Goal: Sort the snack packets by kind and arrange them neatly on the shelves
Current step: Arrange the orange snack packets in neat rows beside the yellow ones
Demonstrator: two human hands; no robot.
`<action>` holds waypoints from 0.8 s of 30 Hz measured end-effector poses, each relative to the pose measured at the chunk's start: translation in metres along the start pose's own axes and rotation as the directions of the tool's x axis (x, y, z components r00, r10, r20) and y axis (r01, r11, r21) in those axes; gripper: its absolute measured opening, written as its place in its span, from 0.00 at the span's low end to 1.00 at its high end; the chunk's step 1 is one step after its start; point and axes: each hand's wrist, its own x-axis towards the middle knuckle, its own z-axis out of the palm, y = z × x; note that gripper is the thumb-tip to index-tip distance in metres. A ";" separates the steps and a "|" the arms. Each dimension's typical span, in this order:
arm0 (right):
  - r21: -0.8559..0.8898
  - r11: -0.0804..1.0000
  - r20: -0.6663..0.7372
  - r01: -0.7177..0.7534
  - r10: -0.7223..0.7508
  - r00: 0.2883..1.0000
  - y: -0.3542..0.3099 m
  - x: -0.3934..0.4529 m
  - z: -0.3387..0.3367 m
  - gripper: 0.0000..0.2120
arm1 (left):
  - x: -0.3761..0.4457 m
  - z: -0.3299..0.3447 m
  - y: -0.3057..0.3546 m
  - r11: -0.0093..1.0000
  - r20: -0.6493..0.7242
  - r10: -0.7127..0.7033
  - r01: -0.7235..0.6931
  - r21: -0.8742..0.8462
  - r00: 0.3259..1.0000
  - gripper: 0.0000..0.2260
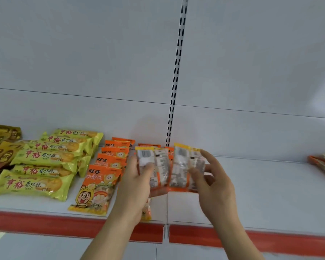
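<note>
Packets of glossy orange film fill both my hands, backs toward me, showing barcodes and print. My left hand (pixel 137 182) has its fingers (pixel 148 168) closed around two packets (pixel 154 169); my right hand (pixel 212 182) has its fingers closed on another two (pixel 182 169). The pairs sit side by side, edges almost touching, held just above the shelf (pixel 261 194) where its two white boards meet at a narrow seam.

To the left, orange packs (pixel 101 182) lie flat in an overlapping column running back toward the wall, the nearest one close to the red front lip (pixel 45 222). Beyond them, long yellow-green wrappers (pixel 34 184), puffy and crinkled, are heaped in rough rows. Brown-gold bags (pixel 2 145) crowd the far left edge.

Right of my hands the shelf board is smooth, matte and bare for a wide stretch, up to some orange packs (pixel 324 164) at the far right edge. A slotted upright (pixel 176 72) runs up the plain white back panel, straight above the seam.
</note>
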 end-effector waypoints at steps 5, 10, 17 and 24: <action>-0.068 0.996 -0.056 -0.064 0.060 0.997 0.013 0.005 -0.004 0.16 | 0.002 -0.017 0.006 0.999 -0.105 0.004 -0.001 0.036 0.994 0.09; -0.060 0.997 -0.168 0.050 -0.059 0.984 -0.002 -0.006 0.012 0.24 | 0.000 -0.009 0.005 0.983 -0.010 0.055 -0.053 0.174 0.998 0.11; -0.201 0.780 0.047 0.592 -0.596 0.801 -0.001 -0.025 0.045 0.11 | -0.011 0.013 0.006 0.997 0.159 0.057 -0.063 0.032 0.986 0.05; -0.052 0.987 0.201 0.152 -0.139 0.970 -0.010 -0.015 0.020 0.24 | 0.001 0.002 0.000 0.979 -0.005 0.169 -0.168 0.115 0.986 0.05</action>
